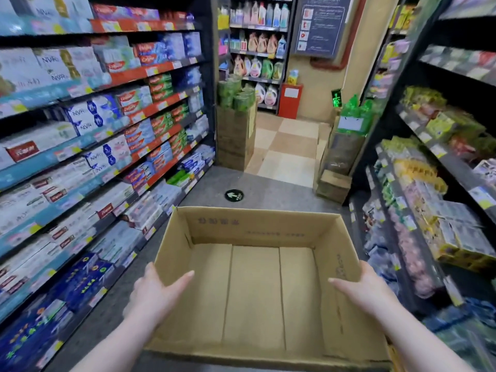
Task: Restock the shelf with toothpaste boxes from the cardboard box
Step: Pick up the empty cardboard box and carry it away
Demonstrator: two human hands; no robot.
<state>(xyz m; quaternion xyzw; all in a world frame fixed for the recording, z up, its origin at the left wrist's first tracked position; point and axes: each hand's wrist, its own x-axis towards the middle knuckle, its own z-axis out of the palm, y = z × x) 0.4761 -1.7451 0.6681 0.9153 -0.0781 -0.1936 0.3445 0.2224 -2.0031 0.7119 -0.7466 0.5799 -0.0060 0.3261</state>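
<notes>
An open cardboard box (252, 226) fills the lower middle of the head view, held up in front of me in a shop aisle. Its inside shows only bare cardboard, with no toothpaste boxes in it. My left hand (158, 288) grips the box's left wall, thumb inside and fingers outside. My right hand (362, 285) grips the right wall the same way. The toothpaste shelf (161, 68) runs along my left, its tiers packed with red, blue, green and white toothpaste boxes (139, 138).
Another shelf of packaged goods (440, 189) lines the right side, leaving a narrow grey-floored aisle. A stacked cardboard display (236, 138) with green packs stands ahead at the left corner. A small carton (334, 185) sits on the floor ahead right. A round arrow sticker (234, 195) marks the floor.
</notes>
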